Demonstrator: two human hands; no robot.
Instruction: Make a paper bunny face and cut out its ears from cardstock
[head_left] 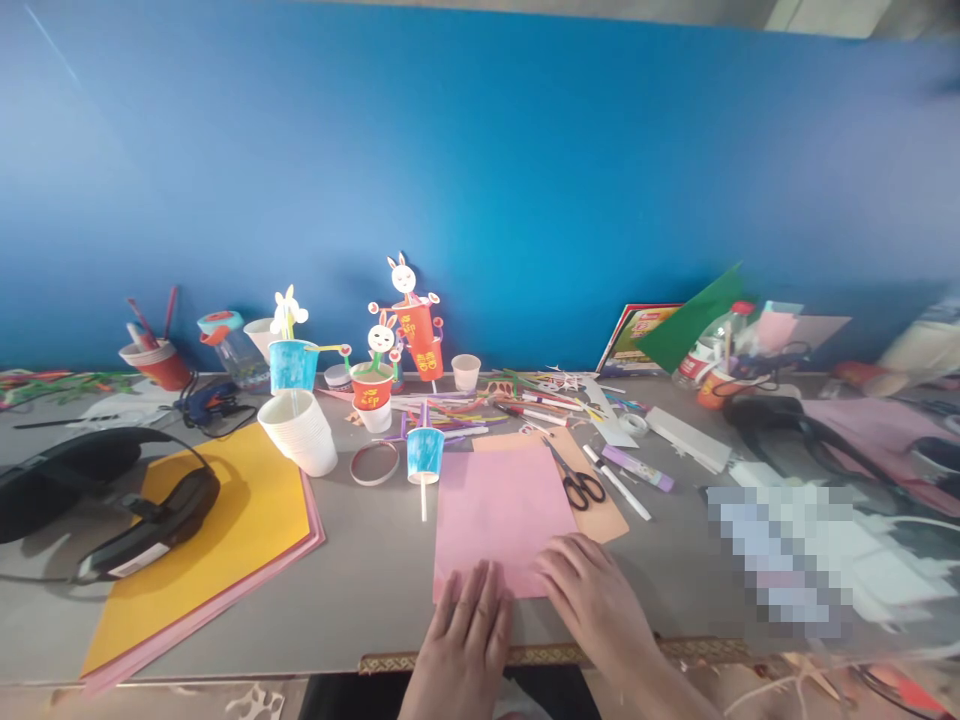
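From my remote seat I watch two bare hands working at the lower middle of the frame, on a sheet of pink paper (499, 510) that lies flat on the grey table (360, 590). The left hand (463, 625) rests palm down across the sheet's lower left edge, its fingers stretched out and gripping nothing. The right hand (596, 595) sits at the lower right corner with bent fingers touching the paper; its thumb is hidden from me, so I cannot tell whether it pinches the sheet.

Just right of centre, a peach sheet (607, 520) lies partly under the pink one, and the black-handled scissors (583, 490) lie over it. Beside them I see a white pen (619, 483) and a purple tube (637, 467).

Above the left hand, near the pink paper's upper left corner, stands a small blue cup (425, 452) with a white stick below it. Further left are a ring (374, 463), a leaning stack of white cups (309, 440) and a yellow sheet (255, 490) partly covered by a black headset (169, 520)
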